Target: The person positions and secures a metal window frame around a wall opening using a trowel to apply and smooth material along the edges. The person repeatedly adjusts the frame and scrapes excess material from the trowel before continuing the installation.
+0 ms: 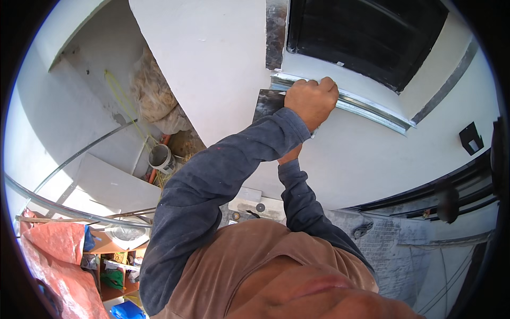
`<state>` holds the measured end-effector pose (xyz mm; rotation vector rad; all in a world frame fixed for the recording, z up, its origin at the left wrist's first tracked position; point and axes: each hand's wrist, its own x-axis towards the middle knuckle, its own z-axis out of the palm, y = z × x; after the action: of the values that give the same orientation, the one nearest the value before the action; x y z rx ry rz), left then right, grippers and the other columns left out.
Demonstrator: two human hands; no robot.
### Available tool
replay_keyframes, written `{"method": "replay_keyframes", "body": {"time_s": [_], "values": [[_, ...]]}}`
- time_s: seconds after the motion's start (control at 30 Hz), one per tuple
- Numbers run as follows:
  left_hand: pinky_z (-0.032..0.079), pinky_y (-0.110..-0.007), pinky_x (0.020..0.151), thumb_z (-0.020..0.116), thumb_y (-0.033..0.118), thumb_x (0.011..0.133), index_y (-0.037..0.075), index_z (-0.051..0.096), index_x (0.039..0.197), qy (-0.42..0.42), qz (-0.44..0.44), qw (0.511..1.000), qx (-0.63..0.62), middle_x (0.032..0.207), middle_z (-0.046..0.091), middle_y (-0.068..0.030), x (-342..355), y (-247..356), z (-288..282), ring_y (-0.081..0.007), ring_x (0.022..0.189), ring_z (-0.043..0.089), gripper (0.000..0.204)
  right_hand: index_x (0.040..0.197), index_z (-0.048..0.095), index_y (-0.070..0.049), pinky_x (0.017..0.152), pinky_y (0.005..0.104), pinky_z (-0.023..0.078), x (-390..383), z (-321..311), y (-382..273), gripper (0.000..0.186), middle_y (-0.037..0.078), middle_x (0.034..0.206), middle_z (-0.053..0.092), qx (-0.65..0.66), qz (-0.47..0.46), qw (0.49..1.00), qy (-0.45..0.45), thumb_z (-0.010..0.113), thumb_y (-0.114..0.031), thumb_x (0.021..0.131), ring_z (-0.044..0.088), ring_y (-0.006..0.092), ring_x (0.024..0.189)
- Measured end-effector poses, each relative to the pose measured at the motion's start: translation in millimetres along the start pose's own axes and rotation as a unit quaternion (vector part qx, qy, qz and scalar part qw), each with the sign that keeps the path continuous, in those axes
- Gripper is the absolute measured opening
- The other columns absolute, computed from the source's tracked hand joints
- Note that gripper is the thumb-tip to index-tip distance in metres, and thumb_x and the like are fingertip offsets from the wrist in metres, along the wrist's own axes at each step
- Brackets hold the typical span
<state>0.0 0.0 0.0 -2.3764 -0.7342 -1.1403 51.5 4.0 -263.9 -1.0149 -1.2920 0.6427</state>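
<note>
The person's left hand bears down on a silvery metal strip, its fingers bent and the knuckles uppermost; the fingertips are out of sight behind the hand, so whether they grasp the strip, or something else, cannot be told. The strip lies along the front edge of a white ledge, its left end close to the ledge's left corner and its right end near the right corner, while the hand hides a stretch left of its middle. Just beside the left wrist, below the strip's left end, a dark plate shows only in part, its lower side covered by the sleeve. The right hand is mostly hidden beneath the left wrist; only its back near the cuff shows, and the state of its fingers cannot be made out. A sliver of something pale by the left cuff is too small to identify. Above the ledge, a black panel is cut off by the upper edge of the view. On the far left, a pale bucket stands partly behind the left sleeve, its contents unclear, and a dark shape at the right is blurred.
</note>
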Motion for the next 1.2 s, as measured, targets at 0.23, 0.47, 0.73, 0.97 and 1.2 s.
{"method": "replay_keyframes", "body": {"time_s": [0.23, 0.47, 0.73, 0.97, 1.2], "values": [[0.054, -0.033, 0.059, 0.069, 0.01, 0.079, 0.007, 0.073, 0.098, 0.008, -0.001, 1.0, 0.005, 0.082, 0.067, -0.0038, 3, 1, 0, -0.022, 0.066, 0.07, 0.02, 0.144, 0.051, -0.008, 0.116, 0.0401, 0.042, 0, 18, -49, 0.047, 0.013, 0.144, 0.056, 0.461, 0.119, 0.87, 0.123, 0.06, -0.029, 0.102, 0.051, 0.0288, 0.136], [0.055, -0.034, 0.059, 0.071, 0.009, 0.076, 0.005, 0.069, 0.08, 0.022, -0.005, 1.0, 0.0, 0.078, 0.064, -0.0054, 2, 3, 0, -0.0217, 0.065, 0.071, 0.005, 0.136, 0.055, 0.002, 0.1, 0.0365, 0.055, 12, 16, -43, 0.036, 0.012, 0.132, 0.065, 0.425, 0.108, 0.894, 0.098, 0.055, -0.015, 0.104, 0.065, 0.0247, 0.119], [0.053, -0.034, 0.056, 0.074, 0.018, 0.084, 0.009, 0.074, 0.105, 0.051, -0.014, 0.998, -0.038, 0.089, 0.068, -0.0033, -3, -1, 0, -0.0219, 0.064, 0.069, 0.023, 0.124, 0.063, 0.005, 0.085, 0.037, 0.059, -28, -4, -36, 0.031, 0.014, 0.117, 0.07, 0.399, 0.119, 0.895, 0.158, 0.06, -0.018, 0.104, 0.07, 0.0217, 0.095], [0.048, -0.028, 0.046, 0.084, 0.028, 0.081, 0.014, 0.074, 0.109, 0.152, -0.059, 0.977, -0.139, 0.1, 0.068, -0.0027, -67, -15, -6, -0.0177, 0.055, 0.06, 0.033, 0.11, 0.067, 0.003, 0.069, 0.03, 0.057, -84, -72, -78, 0.026, 0.01, 0.099, 0.071, 0.087, 0.076, 0.946, 0.304, 0.063, -0.022, 0.104, 0.065, 0.0137, 0.07], [0.049, -0.028, 0.048, 0.085, 0.024, 0.08, 0.012, 0.073, 0.118, 0.136, -0.037, 0.978, -0.155, 0.1, 0.067, -0.003, -68, -10, 31, -0.016, 0.054, 0.059, 0.042, 0.091, 0.058, -0.003, 0.061, 0.025, 0.046, -106, -146, -162, 0.025, 0.003, 0.073, 0.06, -0.089, 0.006, 0.925, 0.369, 0.06, -0.024, 0.106, 0.056, 0.0098, 0.06]]}}
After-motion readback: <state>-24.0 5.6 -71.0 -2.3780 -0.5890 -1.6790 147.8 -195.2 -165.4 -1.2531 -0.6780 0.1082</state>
